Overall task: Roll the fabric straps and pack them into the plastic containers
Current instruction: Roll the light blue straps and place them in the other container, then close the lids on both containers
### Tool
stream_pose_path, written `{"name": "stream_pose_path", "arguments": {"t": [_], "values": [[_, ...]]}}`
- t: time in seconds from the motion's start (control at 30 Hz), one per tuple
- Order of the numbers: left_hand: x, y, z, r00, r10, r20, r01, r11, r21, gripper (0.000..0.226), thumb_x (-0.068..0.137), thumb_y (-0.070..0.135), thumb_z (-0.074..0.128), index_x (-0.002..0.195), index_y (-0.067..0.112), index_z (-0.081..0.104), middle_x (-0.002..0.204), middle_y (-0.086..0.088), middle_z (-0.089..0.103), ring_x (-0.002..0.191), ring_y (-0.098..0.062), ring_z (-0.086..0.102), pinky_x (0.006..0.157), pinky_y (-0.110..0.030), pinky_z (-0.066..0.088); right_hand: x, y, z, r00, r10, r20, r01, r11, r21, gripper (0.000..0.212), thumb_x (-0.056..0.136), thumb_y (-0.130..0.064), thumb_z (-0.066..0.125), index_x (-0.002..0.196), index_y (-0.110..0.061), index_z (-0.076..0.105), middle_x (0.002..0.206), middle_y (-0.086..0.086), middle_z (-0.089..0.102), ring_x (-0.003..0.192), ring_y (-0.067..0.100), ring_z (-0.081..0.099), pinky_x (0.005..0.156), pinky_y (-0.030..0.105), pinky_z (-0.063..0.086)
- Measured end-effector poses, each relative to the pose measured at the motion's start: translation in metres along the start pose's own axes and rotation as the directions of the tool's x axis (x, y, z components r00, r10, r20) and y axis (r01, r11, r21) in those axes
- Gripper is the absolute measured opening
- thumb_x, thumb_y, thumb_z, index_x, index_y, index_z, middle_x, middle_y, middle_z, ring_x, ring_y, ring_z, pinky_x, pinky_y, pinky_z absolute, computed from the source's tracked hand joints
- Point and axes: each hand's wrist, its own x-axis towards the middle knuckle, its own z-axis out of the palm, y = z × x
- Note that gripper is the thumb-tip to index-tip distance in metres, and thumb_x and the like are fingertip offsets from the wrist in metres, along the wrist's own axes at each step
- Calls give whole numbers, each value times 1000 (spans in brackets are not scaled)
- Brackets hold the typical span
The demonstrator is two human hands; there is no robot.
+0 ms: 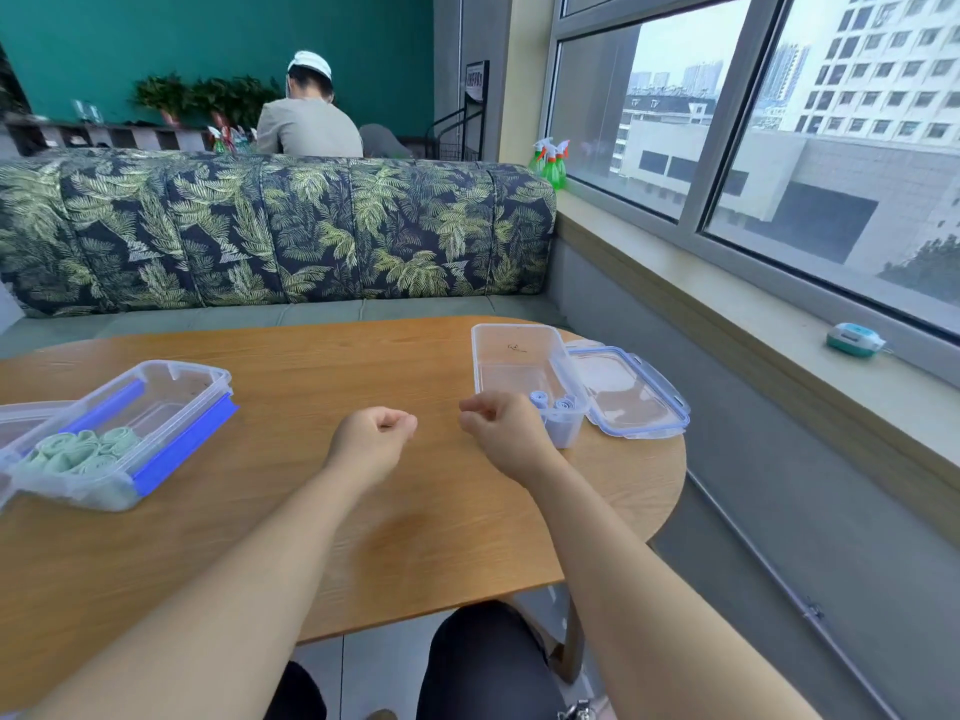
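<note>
— Where are the straps seen?
— Green rolls [83, 452] are packed in the open container [208, 375] at the lower left of the frame. Blue rolls [553, 405] are lodged in the near end of the clear container [511, 328] right of centre, its lid [628, 397] laid just beside it on the table [337, 366].
— And the hands?
— The left hand [371, 439] and right hand [506, 433] are held mid-frame, fingers curled together into fists; nothing is seen gripped

Left forearm [249, 574] and right forearm [613, 553] bare, stretched forward. left hand [371, 441] and right hand [506, 433] fisted, fingers curled in (nothing visible in either). Hands near each other, not touching.
</note>
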Motion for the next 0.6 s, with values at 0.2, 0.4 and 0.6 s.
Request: {"name": "stream_pose_path", "arguments": {"t": [0.2,0.4,0.6], "values": [[-19,15,24,998,45,52,-44,999,-14,19,92,27,61,96,12,72,96,-4,72,80,-13,57,73,-23,39,-19,13,-21,998,36,-60,-34,999,33,21,91,-12,55,103,-9,72,88,-2,67,82,12,59,75,25,46],[-29,48,60,982,161,102,-160,987,-16,14,93,23,60,98,15,69,96,-1,70,83,-12,58,68,-21,42,-17,29,-72,979,75,-191,-53,991,121,17,92,-12,55,95,-12,72,92,3,71,88,16,62,72,25,48],[-29,76,97,952,251,176,-254,967,-5,17,93,22,60,104,13,70,93,4,69,84,-12,61,76,-23,47,-4,71,-127,907,239,-347,-142,949,282,26,92,-13,56,70,-20,67,73,1,70,73,18,58,74,35,50]]}}
